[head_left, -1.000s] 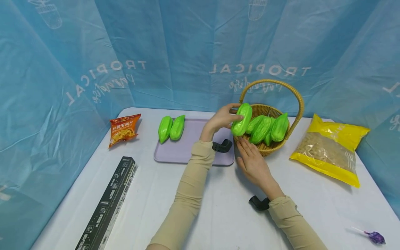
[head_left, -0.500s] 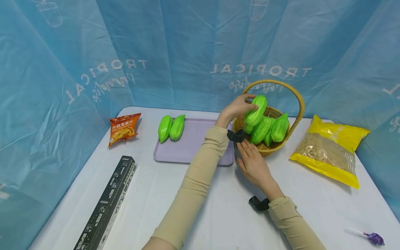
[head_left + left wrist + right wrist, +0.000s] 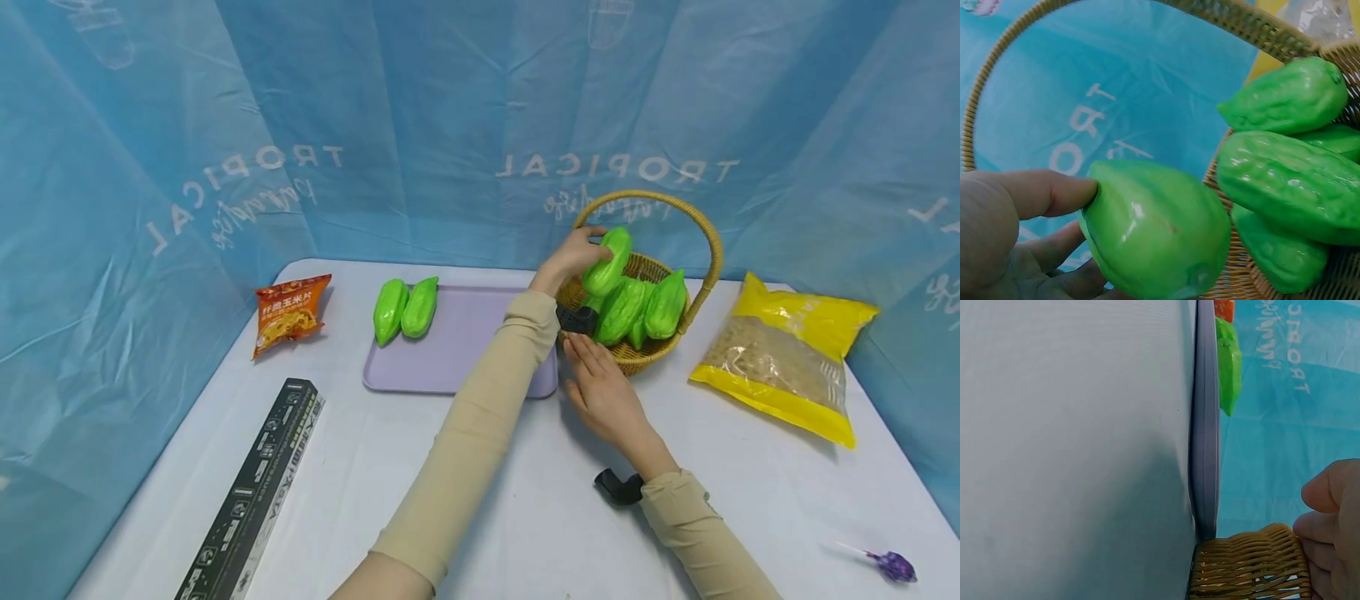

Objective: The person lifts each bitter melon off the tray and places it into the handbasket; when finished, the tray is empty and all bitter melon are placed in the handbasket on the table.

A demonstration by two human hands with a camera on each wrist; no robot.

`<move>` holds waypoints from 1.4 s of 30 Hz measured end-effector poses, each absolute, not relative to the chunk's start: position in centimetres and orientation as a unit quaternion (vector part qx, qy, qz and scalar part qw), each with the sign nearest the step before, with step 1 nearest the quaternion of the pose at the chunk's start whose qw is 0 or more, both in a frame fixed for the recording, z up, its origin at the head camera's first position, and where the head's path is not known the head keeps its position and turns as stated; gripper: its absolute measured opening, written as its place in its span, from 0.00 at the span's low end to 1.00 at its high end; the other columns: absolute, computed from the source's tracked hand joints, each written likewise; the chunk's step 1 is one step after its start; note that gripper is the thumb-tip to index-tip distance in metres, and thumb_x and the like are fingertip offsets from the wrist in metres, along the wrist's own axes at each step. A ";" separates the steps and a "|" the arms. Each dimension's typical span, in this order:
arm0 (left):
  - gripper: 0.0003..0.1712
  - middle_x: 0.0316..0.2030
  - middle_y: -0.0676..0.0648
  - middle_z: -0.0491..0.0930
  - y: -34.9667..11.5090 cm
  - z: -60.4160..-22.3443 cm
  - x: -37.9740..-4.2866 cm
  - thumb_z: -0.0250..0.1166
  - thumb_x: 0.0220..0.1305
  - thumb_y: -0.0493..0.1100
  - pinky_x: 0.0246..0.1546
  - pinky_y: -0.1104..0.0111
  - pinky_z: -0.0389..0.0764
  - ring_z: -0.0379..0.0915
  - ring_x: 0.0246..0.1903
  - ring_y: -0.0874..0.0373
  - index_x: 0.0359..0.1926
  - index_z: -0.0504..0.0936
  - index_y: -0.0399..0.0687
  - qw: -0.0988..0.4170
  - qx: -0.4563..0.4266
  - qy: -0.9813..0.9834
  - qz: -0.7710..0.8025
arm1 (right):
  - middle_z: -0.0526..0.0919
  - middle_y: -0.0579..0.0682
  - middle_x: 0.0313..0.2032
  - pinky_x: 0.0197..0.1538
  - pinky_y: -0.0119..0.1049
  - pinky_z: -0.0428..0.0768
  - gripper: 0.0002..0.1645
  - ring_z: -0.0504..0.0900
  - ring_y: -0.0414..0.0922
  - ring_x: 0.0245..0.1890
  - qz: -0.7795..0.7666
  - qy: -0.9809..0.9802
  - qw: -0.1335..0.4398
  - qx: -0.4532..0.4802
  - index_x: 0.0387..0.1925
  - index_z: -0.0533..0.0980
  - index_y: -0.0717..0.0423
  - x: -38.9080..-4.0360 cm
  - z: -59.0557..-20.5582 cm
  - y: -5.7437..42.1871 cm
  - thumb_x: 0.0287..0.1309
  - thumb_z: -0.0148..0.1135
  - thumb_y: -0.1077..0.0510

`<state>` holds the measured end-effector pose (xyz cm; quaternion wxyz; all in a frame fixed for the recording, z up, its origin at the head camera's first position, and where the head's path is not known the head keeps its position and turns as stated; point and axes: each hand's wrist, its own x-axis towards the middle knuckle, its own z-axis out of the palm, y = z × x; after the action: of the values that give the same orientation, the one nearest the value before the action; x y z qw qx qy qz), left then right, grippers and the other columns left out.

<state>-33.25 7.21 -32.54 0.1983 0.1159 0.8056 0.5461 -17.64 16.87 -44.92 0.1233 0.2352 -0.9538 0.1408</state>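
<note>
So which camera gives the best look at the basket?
The head view: it shows nearly all of the basket, arching handle included. The left wrist view has just part of the handle and woven side; the right wrist view, only some woven wall by the right hand.

A curtained-off tabletop set, whether in a home or lab unclear: a blue curtain (image 3: 450,100) with reversed lettering (image 3: 617,167) spans nine o'clock through twelve to three around a white table (image 3: 540,508).

Seven gourds (image 3: 609,260) — one basket (image 3: 636,364), one tray (image 3: 468,343)
</note>
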 end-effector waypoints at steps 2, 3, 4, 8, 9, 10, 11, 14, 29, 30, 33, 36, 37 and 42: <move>0.30 0.71 0.44 0.62 7.3 -32.9 -33.5 0.54 0.72 0.40 0.39 0.63 0.76 0.73 0.54 0.52 0.73 0.61 0.52 0.195 0.110 0.809 0.543 | 0.59 0.62 0.72 0.75 0.51 0.54 0.34 0.58 0.57 0.73 0.141 -0.954 0.123 0.235 0.71 0.59 0.65 -17.7 -44.9 16.8 0.68 0.53 0.57; 0.30 0.70 0.44 0.63 7.3 -33.1 -33.6 0.54 0.72 0.40 0.37 0.65 0.74 0.73 0.50 0.53 0.73 0.61 0.51 0.193 0.109 0.812 0.540 | 0.59 0.62 0.72 0.75 0.51 0.54 0.34 0.58 0.57 0.73 0.140 -0.954 0.123 0.235 0.71 0.59 0.65 -17.7 -44.9 16.7 0.68 0.53 0.57; 0.30 0.68 0.44 0.65 7.4 -33.2 -33.6 0.54 0.71 0.40 0.35 0.66 0.72 0.72 0.45 0.55 0.72 0.62 0.51 0.191 0.105 0.814 0.538 | 0.60 0.61 0.72 0.75 0.50 0.54 0.34 0.58 0.57 0.73 0.140 -0.954 0.123 0.236 0.71 0.59 0.65 -17.7 -44.9 16.7 0.68 0.53 0.57; 0.30 0.40 0.48 0.76 7.8 -33.9 -34.0 0.53 0.71 0.37 0.24 0.69 0.63 0.59 0.21 0.61 0.72 0.62 0.51 0.181 0.091 0.821 0.533 | 0.62 0.61 0.71 0.75 0.51 0.55 0.33 0.60 0.58 0.72 0.142 -0.952 0.127 0.240 0.70 0.60 0.65 -17.7 -44.9 16.5 0.68 0.53 0.57; 0.30 0.31 0.49 0.72 8.0 -34.0 -34.1 0.52 0.71 0.36 0.22 0.70 0.60 0.54 0.17 0.61 0.72 0.63 0.51 0.179 0.088 0.822 0.533 | 0.62 0.61 0.71 0.75 0.51 0.55 0.33 0.60 0.58 0.72 0.142 -0.952 0.128 0.241 0.70 0.60 0.66 -17.7 -44.9 16.5 0.68 0.53 0.57; 0.29 0.25 0.51 0.68 8.1 -34.1 -34.1 0.52 0.71 0.36 0.20 0.70 0.58 0.50 0.15 0.62 0.72 0.63 0.52 0.176 0.084 0.824 0.532 | 0.63 0.61 0.71 0.74 0.51 0.55 0.33 0.60 0.58 0.72 0.144 -0.951 0.129 0.242 0.70 0.60 0.66 -17.7 -44.9 16.5 0.68 0.53 0.58; 0.29 0.23 0.52 0.65 8.2 -34.2 -34.2 0.51 0.71 0.36 0.19 0.70 0.57 0.47 0.13 0.63 0.72 0.63 0.52 0.174 0.083 0.826 0.531 | 0.63 0.61 0.70 0.74 0.51 0.55 0.33 0.61 0.58 0.72 0.144 -0.951 0.131 0.242 0.70 0.61 0.66 -17.7 -45.0 16.5 0.68 0.53 0.58; 0.27 0.26 0.52 0.69 8.4 -34.1 -34.1 0.51 0.72 0.37 0.20 0.69 0.57 0.44 0.12 0.63 0.70 0.65 0.51 0.170 0.082 0.832 0.521 | 0.64 0.61 0.70 0.75 0.51 0.55 0.32 0.61 0.57 0.72 0.143 -0.952 0.129 0.239 0.70 0.60 0.65 -17.7 -44.9 16.5 0.68 0.52 0.57; 0.23 0.55 0.43 0.75 8.0 -33.1 -33.4 0.49 0.75 0.42 0.26 0.65 0.62 0.45 0.13 0.62 0.69 0.68 0.50 0.175 0.125 0.852 0.477 | 0.65 0.62 0.69 0.74 0.51 0.56 0.32 0.61 0.58 0.71 0.133 -0.953 0.131 0.238 0.70 0.60 0.65 -17.6 -44.8 16.7 0.69 0.51 0.56; 0.23 0.57 0.44 0.75 8.0 -33.1 -33.4 0.50 0.75 0.42 0.27 0.65 0.63 0.46 0.14 0.62 0.68 0.68 0.50 0.174 0.127 0.852 0.477 | 0.65 0.63 0.69 0.74 0.51 0.56 0.32 0.61 0.58 0.71 0.133 -0.953 0.130 0.238 0.70 0.60 0.65 -17.6 -44.8 16.7 0.69 0.50 0.56; 0.24 0.62 0.45 0.72 7.6 -32.8 -33.1 0.50 0.75 0.43 0.35 0.61 0.70 0.60 0.20 0.61 0.69 0.68 0.50 0.173 0.145 0.847 0.482 | 0.65 0.63 0.69 0.74 0.51 0.56 0.32 0.61 0.59 0.71 0.134 -0.955 0.126 0.234 0.70 0.61 0.65 -17.6 -44.8 16.7 0.69 0.50 0.56; 0.24 0.66 0.44 0.70 7.1 -32.4 -32.9 0.51 0.75 0.43 0.46 0.59 0.75 0.75 0.41 0.56 0.69 0.67 0.48 0.171 0.175 0.839 0.486 | 0.65 0.63 0.69 0.74 0.51 0.56 0.31 0.61 0.59 0.71 0.136 -0.955 0.129 0.231 0.69 0.62 0.65 -17.5 -44.8 16.7 0.69 0.50 0.56; 0.24 0.66 0.43 0.70 6.8 -32.2 -32.8 0.51 0.75 0.43 0.49 0.59 0.75 0.75 0.49 0.54 0.69 0.67 0.48 0.171 0.185 0.837 0.485 | 0.65 0.63 0.69 0.74 0.51 0.56 0.32 0.61 0.59 0.71 0.135 -0.954 0.131 0.231 0.69 0.62 0.65 -17.5 -44.8 16.7 0.69 0.50 0.56; 0.25 0.66 0.43 0.69 5.5 -31.1 -32.8 0.50 0.75 0.44 0.58 0.59 0.74 0.69 0.63 0.50 0.69 0.66 0.47 0.162 0.219 0.828 0.491 | 0.63 0.63 0.70 0.73 0.53 0.58 0.32 0.60 0.58 0.72 0.134 -0.951 0.147 0.238 0.69 0.61 0.67 -17.6 -44.8 16.8 0.67 0.53 0.57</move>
<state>-32.78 5.54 -31.15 0.1618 0.2189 0.8277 0.4908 -17.56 16.81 -44.83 0.1473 0.2384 -0.9505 0.1340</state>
